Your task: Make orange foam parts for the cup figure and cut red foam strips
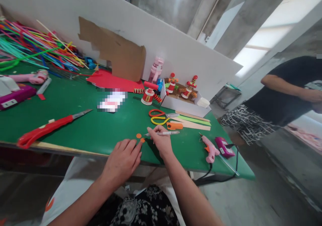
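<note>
My right hand (161, 139) grips a pen (171, 132), its tip pointing left toward two small orange discs. One orange disc (139, 136) lies bare on the green table. The other orange disc (143, 140) is at the fingertips of my left hand (124, 159), which rests flat with its fingers stretched out at the table's front edge. Just beyond my right hand are scissors (162, 117) with one red and one yellow handle. Beside them lie an orange piece (175, 126) with a hole and several pale and green paper strips (193, 120).
A pink glue gun (211, 150) with a cord and a purple box (224, 147) sit at right. A red utility knife (50, 128) lies at left. Paper-cup figures (148, 96) stand near a white box (184, 107). Colourful pipe cleaners (37, 46) pile at back left. A person (284, 88) stands at right.
</note>
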`<state>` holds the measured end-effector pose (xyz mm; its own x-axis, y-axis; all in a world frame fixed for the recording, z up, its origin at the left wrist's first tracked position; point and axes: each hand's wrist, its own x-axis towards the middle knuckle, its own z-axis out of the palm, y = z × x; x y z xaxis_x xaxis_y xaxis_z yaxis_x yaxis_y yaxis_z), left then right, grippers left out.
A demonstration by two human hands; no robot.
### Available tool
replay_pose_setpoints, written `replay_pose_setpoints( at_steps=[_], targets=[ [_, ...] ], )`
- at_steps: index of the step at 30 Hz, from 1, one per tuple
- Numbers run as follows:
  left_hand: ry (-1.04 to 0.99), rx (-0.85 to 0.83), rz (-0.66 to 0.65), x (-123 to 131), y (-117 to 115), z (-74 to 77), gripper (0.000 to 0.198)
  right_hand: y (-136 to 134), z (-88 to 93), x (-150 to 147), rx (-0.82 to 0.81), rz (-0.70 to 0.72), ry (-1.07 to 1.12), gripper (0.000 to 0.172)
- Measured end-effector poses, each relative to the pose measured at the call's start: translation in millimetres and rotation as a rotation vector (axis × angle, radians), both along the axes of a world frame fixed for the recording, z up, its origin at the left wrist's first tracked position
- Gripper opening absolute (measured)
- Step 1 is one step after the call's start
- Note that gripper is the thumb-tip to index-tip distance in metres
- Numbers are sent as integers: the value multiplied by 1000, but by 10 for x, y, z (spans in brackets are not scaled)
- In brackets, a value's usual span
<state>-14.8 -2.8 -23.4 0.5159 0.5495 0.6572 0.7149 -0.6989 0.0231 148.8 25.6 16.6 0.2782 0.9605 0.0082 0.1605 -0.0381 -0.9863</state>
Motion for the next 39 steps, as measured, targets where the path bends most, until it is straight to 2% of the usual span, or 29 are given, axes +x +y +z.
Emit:
replay_pose_setpoints(
  at_steps=[3,7,11,17,21,25,29,34,39],
  targets=[
    [-15,-14,-1,-2,-2,-7,32,-35,-11,-2,34,34,-31,41],
    [-18,-17,-3,-9,-4,-9,29,-68,-31,9,16,92,-72,33],
    [-20,-1,-15,-14,3,-10,30,-90,-44,8,73,32,-102,27],
    [2,22,-19,-13,15,-1,30,-68,-30,0,35,35,-50,39],
    [-5,3,-12,-11,13,-14,29,-45,-40,-9,39,2,-25,30],
    [-19,-22,-16,-14,11,-34,28,-75,-25,12,85,39,-20,24],
    [-7,-15,-9,-16,9,-31,31,-101,-16,25,103,53,-36,29],
    [-2,17,-13,-16,6,-13,29,-87,-67,4,129,-10,-72,31],
    [19,28,-4,-24,2,6,28,-93,-52,-8,118,43,-121,38]
  ],
)
